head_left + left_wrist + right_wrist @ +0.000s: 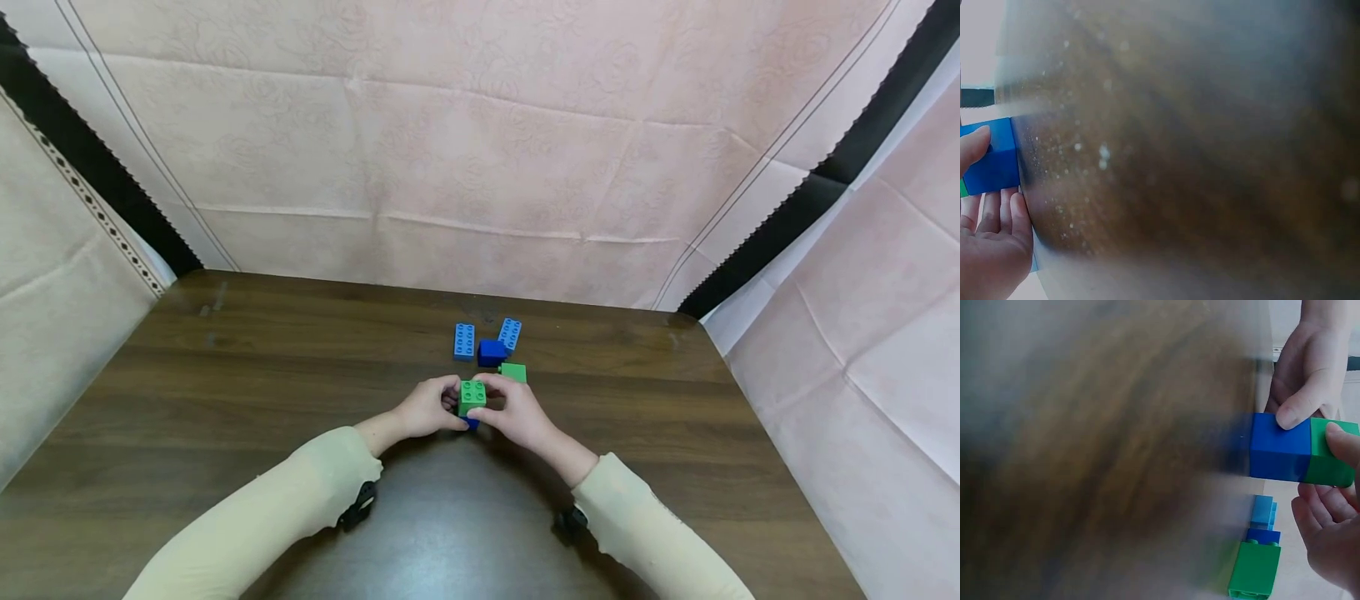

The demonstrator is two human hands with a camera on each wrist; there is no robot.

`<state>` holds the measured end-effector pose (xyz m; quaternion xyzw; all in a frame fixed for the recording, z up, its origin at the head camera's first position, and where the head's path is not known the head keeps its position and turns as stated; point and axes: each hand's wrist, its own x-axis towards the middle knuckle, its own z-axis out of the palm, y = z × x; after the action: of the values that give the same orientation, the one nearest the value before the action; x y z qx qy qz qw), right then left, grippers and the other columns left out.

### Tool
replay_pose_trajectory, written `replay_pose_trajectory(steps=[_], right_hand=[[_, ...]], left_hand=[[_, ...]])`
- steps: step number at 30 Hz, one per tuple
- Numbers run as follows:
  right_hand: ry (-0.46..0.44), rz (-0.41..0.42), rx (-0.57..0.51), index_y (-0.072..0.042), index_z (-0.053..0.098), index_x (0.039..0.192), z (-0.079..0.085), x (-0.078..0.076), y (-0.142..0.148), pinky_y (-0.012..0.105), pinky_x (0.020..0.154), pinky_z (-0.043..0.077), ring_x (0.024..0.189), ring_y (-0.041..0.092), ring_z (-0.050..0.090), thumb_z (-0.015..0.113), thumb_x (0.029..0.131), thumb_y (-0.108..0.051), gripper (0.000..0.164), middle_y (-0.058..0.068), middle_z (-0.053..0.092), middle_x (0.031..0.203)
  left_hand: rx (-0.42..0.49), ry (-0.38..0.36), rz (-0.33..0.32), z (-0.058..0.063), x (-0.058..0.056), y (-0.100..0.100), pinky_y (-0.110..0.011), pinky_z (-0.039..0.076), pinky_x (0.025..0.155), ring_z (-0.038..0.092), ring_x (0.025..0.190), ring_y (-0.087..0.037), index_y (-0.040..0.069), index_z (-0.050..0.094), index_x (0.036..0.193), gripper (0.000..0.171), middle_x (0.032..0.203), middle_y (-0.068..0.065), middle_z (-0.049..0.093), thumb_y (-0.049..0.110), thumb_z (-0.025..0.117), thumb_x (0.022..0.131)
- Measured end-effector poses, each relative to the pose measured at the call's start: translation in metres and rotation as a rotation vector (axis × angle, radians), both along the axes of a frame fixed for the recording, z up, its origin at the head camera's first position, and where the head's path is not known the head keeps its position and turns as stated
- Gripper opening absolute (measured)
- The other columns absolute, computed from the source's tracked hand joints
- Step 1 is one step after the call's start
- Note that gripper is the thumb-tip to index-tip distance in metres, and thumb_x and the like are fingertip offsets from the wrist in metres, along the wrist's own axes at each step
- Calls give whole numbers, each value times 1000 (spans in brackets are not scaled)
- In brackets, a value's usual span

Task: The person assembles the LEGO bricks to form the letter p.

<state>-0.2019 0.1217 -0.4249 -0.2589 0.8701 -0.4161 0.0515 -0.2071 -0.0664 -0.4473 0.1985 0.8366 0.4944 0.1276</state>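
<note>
Between both hands a green toy building brick (pixel 472 393) sits on top of a dark blue brick (pixel 1280 447), the two stacked upright at the table. My left hand (pixel 423 410) pinches the blue brick, its thumb lying across the near face in the left wrist view, where the same blue brick (pixel 1000 165) shows large. From the other side my right hand (pixel 519 414) holds the green brick, thumb (pixel 1342 442) pressed on its near face. Fingers behind the stack are partly hidden.
Just beyond the hands lie a second green brick (pixel 515 372), a dark blue brick (pixel 491 353) and two lighter blue bricks, one on the left (pixel 464 342) and one on the right (pixel 512 332). The brown wooden table (pixel 300 367) meets pale cloth (pixel 480 167) behind.
</note>
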Motion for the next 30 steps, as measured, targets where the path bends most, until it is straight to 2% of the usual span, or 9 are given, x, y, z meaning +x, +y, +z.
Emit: replay_pose_trajectory(steps=[9, 16, 26, 30], right_hand=[[-11, 17, 7, -5, 56, 122, 6, -3, 5, 43, 88, 51, 99, 23, 58, 73, 81, -20, 47, 10, 63, 114], [44, 33, -24, -10, 66, 106, 10, -7, 2, 39, 86, 51, 91, 18, 59, 74, 80, -21, 29, 5, 67, 101], [-9, 3, -46, -13, 65, 109, 7, -3, 3, 36, 86, 51, 93, 17, 58, 74, 80, -23, 32, 3, 67, 104], [-24, 21, -59, -11, 64, 111, 6, -5, 4, 33, 84, 51, 91, 18, 57, 73, 81, -24, 34, 5, 66, 104]], left_hand=[[-4, 4, 4, 1, 2, 3, -35, 52, 86, 61, 92, -17, 3, 56, 95, 30, 98, -10, 66, 7, 77, 74], [6, 18, -1, 0, 2, -1, -36, 52, 86, 61, 93, -18, 3, 55, 95, 29, 99, -11, 65, 7, 77, 75], [-4, 24, -1, -3, 2, -2, -36, 52, 86, 60, 92, -17, 5, 57, 97, 29, 99, -8, 65, 8, 76, 75], [-3, 35, -1, -2, 2, -1, -36, 53, 85, 60, 91, -17, 4, 57, 97, 30, 98, -9, 65, 6, 76, 75]])
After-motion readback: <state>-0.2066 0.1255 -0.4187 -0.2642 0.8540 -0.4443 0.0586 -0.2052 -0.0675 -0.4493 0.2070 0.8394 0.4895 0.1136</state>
